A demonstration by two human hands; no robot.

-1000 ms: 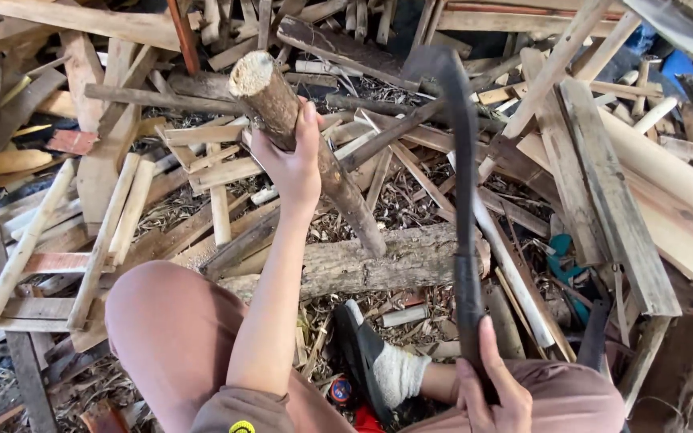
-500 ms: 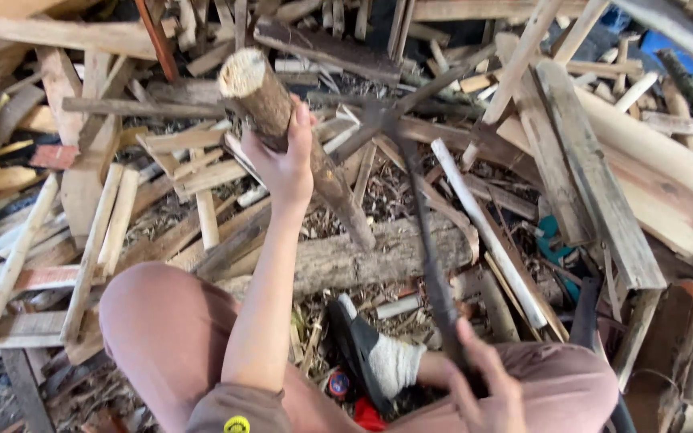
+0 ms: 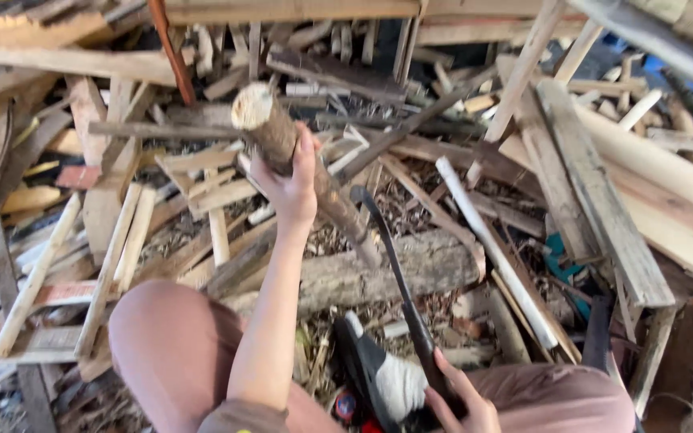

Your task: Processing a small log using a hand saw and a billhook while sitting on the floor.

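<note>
Head view. The left hand (image 3: 292, 188) is wrapped around a round wooden stick (image 3: 282, 152), fingers curled over its bark just below the pale cut end, which points toward 11 o'clock. The stick is tilted, running from that end down toward 4 o'clock, and its lower end rests on a thick grey log (image 3: 378, 273) lying crosswise on the ground.

The right hand (image 3: 459, 401), at 5 o'clock in the frame, is closed about the handle of a long dark chopping blade (image 3: 391, 256). The blade rises from the hand toward 11 o'clock, and its hooked tip lies just beside the lower part of the stick, over the log; whether the edge touches the wood cannot be told.

Both knees, in reddish-brown trousers, fill the lower edge, with the left knee (image 3: 162, 337) at 7 o'clock. Between them a foot in a white sock and black sandal (image 3: 387, 385) rests near the log.

Around the work lies a heap of scrap timber: pale slats (image 3: 122, 240) at 9 o'clock, a weathered plank (image 3: 595, 192) at 3 o'clock, a thin white pole (image 3: 491, 248) running diagonally just right of the blade, and a rust-coloured rod (image 3: 172, 52) at 12 o'clock.
</note>
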